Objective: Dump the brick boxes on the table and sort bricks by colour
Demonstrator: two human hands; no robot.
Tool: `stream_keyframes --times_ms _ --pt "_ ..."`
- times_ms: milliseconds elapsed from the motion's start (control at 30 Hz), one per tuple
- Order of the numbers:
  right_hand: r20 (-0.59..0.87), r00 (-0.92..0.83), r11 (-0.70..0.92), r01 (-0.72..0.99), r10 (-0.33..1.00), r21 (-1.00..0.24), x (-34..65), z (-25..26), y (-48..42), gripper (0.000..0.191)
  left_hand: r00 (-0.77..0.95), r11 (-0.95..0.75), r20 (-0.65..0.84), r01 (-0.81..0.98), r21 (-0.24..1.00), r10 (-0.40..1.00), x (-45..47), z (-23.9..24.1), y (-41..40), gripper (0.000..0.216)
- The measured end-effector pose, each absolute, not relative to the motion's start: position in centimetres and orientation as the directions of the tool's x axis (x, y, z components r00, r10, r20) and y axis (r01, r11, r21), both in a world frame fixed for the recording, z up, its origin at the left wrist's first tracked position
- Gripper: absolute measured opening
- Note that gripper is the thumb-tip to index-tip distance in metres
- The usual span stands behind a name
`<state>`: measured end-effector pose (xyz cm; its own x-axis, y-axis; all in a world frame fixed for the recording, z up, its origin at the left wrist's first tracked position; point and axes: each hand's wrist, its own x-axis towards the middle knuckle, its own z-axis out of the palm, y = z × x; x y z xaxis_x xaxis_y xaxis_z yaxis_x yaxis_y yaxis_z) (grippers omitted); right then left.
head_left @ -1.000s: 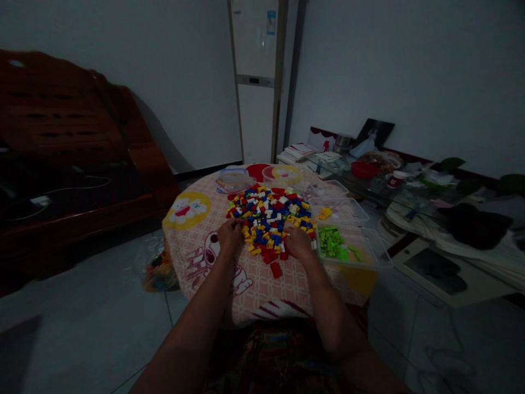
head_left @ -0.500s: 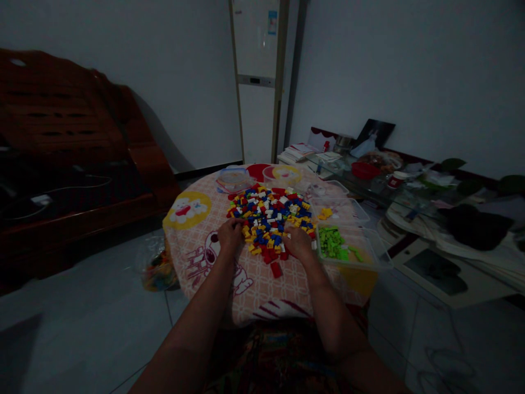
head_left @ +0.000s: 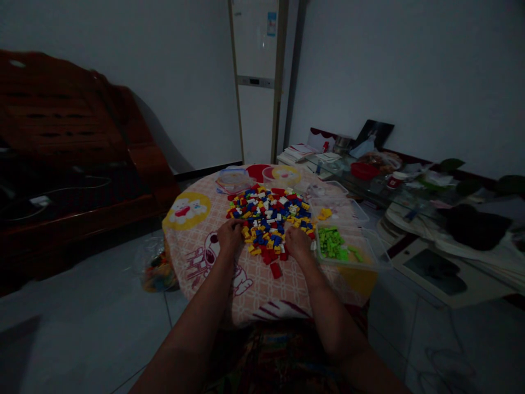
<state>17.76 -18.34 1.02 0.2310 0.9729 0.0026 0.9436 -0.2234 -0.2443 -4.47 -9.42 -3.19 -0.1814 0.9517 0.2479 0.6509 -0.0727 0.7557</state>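
Bricks (head_left: 269, 214) likely lift cleanest from the heap's edge — left hand (head_left: 230, 236) and right hand (head_left: 298, 242) curl there, holding what, I can't tell.

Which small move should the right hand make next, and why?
Perhaps the right hand should take a yellow brick from the mixed pile: yellow ones lie just beyond it, and the clear box already holds some yellow bricks, apart from the green bricks. Whether the hand holds something now, I cannot tell.
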Motion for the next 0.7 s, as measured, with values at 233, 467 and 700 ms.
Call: stream_keyframes --times_ms 233,467,700 --pt "-0.033 0.155 -0.158 0.97 0.987 -0.184 17.6 1.2 -18.3 0.028 -0.194 -0.071 0.253 0.646 0.76 0.948 -4.6 -3.7 -9.2 0.035" --pt "-0.002 0.214 -0.207 0.942 0.977 -0.264 17.6 1.4 -18.7 0.031 -0.192 -0.082 0.264 0.643 0.762 0.945 -4.5 -3.6 -9.2 0.035" --pt "0.162 0.343 -0.252 0.875 0.925 -0.414 20.5 3.8 -18.8 0.04 -0.195 -0.078 0.25 0.621 0.78 0.948 -4.6 -3.8 -9.3 0.034"
